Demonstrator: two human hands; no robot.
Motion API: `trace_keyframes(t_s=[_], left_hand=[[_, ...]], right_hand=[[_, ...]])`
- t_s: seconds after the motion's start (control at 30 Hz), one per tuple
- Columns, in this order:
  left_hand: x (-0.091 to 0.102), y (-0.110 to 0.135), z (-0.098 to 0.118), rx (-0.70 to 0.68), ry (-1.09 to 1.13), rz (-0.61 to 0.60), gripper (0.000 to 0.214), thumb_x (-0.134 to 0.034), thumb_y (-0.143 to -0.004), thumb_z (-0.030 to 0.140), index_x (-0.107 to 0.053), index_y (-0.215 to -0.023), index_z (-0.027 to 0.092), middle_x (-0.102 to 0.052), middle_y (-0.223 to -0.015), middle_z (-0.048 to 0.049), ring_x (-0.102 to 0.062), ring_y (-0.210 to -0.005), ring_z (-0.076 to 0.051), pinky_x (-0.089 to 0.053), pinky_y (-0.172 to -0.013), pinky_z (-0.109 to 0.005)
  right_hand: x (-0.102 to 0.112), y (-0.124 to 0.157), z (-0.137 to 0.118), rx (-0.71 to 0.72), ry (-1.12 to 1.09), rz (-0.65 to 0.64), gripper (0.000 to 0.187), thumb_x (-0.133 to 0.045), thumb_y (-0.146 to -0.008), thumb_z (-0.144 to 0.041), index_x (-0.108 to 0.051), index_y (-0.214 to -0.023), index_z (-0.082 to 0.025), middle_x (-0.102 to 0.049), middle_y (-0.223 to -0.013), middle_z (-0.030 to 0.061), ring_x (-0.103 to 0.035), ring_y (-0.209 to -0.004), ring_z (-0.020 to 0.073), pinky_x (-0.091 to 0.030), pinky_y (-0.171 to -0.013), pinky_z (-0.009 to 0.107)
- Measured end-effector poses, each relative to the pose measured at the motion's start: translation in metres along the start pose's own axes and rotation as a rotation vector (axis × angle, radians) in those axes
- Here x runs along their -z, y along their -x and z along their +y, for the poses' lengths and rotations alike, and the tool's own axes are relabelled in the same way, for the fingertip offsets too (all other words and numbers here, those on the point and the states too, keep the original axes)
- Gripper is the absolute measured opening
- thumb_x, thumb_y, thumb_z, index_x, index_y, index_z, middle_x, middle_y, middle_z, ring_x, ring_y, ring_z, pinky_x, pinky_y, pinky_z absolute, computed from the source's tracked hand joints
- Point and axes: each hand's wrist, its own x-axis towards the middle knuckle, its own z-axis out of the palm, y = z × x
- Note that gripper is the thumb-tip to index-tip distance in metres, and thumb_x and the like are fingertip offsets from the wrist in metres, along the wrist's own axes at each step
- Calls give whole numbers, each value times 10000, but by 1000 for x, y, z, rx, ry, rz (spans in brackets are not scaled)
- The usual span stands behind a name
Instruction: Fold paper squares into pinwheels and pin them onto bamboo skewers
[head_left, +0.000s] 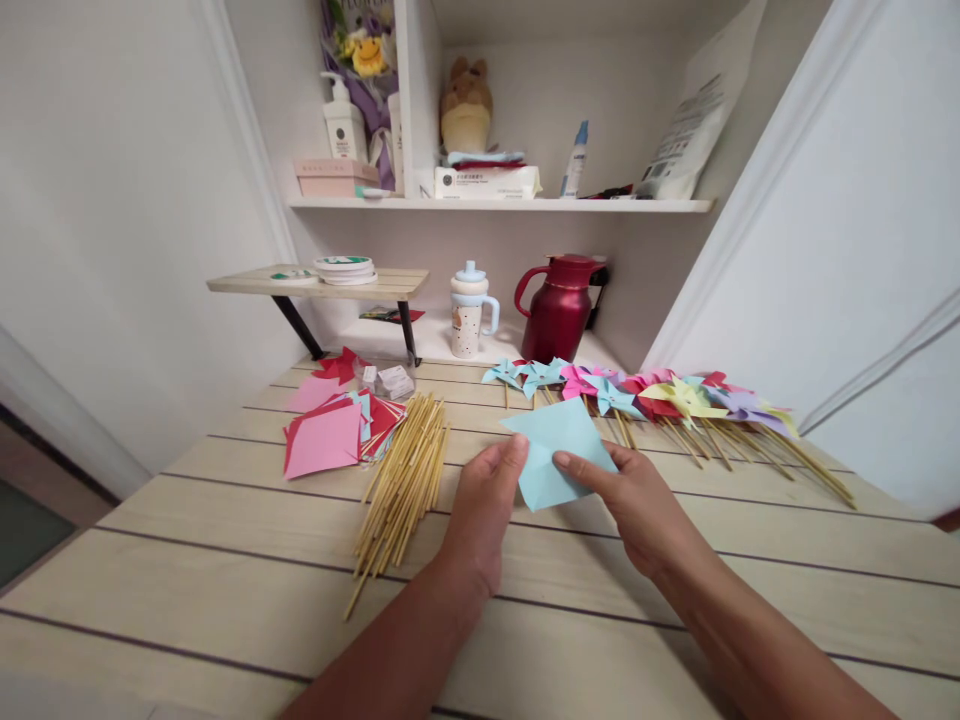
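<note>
A light blue sheet of paper is held up over the table between both my hands. My left hand pinches its left edge, with the thumb on top. From the right, my right hand grips the same sheet, its thumb lying across the face and the other fingers hidden behind. To the left of my left hand lies a heap of thin wooden sticks. Beyond the sticks is a stack of pink and red paper squares. Several paper pinwheels on sticks lie in a row at the back right.
A small raised shelf carries white round containers. Small white pieces in clear plastic lie below it. A lidded cup and a red jug stand at the back, beneath a wall shelf holding bottles and a plush toy.
</note>
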Motion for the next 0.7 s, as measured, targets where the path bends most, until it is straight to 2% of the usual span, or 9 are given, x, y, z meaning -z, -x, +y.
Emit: trace_keyframes(t_s=[0.1, 0.23, 0.47, 0.7], left_hand=[[0, 1, -3, 38, 3, 47, 366, -766, -742, 474, -729, -888, 141, -721, -818, -58, -625, -740, -168, -467, -707, -263], [1, 1, -7, 73, -15, 96, 327, -793, -702, 443, -707, -780, 138, -678, -698, -31, -572, -619, -136, -432, -608, -243], [2, 1, -5, 68, -44, 126, 289, -813, -669, 394, -716, -762, 139, -684, -689, -38, -592, -622, -149, -426, -606, -254], [9, -6, -7, 79, 101, 217, 298, -822, -659, 370, -728, -798, 123, -726, -777, -68, -629, -667, -157, -455, -637, -267]], right_hand=[[-2, 2, 2, -12, -23, -50, 360, -842, -646, -445, -746, -867, -178, -770, -833, 56, -653, -777, 223, -482, -762, 337], [-5, 4, 4, -30, -27, -80, 383, -840, -650, -452, -743, -884, -164, -761, -811, 57, -650, -750, 212, -483, -734, 327], [-5, 5, 5, -18, -30, -117, 391, -840, -654, -454, -739, -889, -159, -748, -845, 67, -640, -785, 216, -486, -760, 337], [-2, 4, 4, 189, -28, -47, 381, -686, -818, -511, -659, -1106, -263, -654, -936, 28, -589, -834, 180, -497, -763, 320]])
